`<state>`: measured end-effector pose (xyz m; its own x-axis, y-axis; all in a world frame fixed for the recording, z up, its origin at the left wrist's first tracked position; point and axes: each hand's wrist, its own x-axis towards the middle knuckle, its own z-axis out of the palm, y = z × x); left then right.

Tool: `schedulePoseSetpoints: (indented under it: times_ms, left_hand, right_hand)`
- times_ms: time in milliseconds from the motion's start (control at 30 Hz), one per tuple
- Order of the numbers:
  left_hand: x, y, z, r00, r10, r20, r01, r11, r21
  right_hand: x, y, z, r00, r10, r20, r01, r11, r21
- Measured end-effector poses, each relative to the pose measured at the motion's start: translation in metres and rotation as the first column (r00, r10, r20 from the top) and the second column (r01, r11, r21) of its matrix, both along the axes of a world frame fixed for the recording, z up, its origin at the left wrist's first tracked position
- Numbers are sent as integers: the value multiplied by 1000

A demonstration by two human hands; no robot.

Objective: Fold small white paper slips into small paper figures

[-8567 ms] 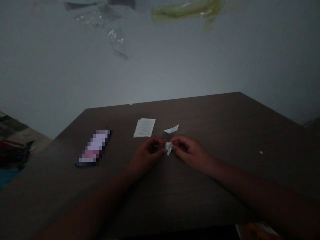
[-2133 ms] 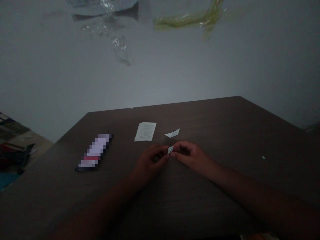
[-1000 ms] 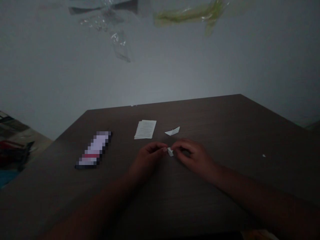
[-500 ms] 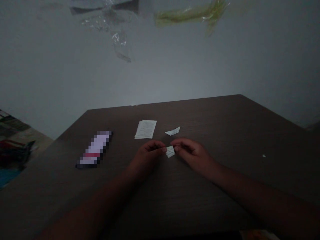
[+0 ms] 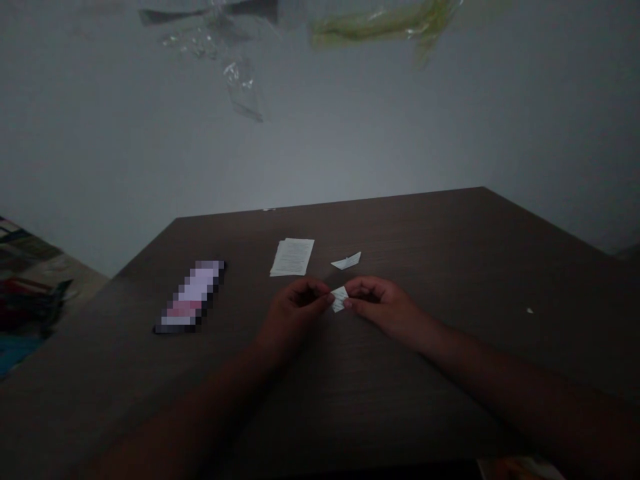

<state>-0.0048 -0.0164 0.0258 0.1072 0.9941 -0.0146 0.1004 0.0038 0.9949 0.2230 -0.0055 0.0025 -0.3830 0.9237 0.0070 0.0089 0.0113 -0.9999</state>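
Note:
A small folded piece of white paper (image 5: 339, 298) is pinched between my two hands just above the dark wooden table (image 5: 450, 267). My left hand (image 5: 294, 315) grips its left side with curled fingers. My right hand (image 5: 381, 307) grips its right side, thumb and fingers closed. Just beyond the hands a second small folded paper piece (image 5: 347, 261) lies on the table. A stack of white paper slips (image 5: 293, 257) lies to its left.
A phone with a lit, blurred screen (image 5: 191, 296) lies on the left part of the table. A tiny white scrap (image 5: 529, 311) sits at the right. Clear plastic wrap (image 5: 240, 80) and a yellow-green plastic strip (image 5: 380, 20) hang on the grey wall behind.
The folded paper has been turned and shifted slightly between my fingertips; both hands have stayed in the same spot over the table.

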Motion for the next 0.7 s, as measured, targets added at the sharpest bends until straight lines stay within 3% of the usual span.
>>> schedulePoseSetpoints:
  times_ms: [267, 400, 700]
  left_hand:
    - [-1, 2, -9, 999, -44, 8, 44, 997, -65]
    - [0, -3, -3, 993, -84, -80, 75, 991, -106]
    - [3, -5, 5, 953, -104, -283, 89, 994, -68]
  right_hand:
    - [-1, 0, 1, 999, -35, -6, 35, 999, -4]
    - [-1, -1, 0, 999, -35, -8, 36, 999, 19]
    - [0, -4, 1, 998, -25, 50, 23, 999, 39]
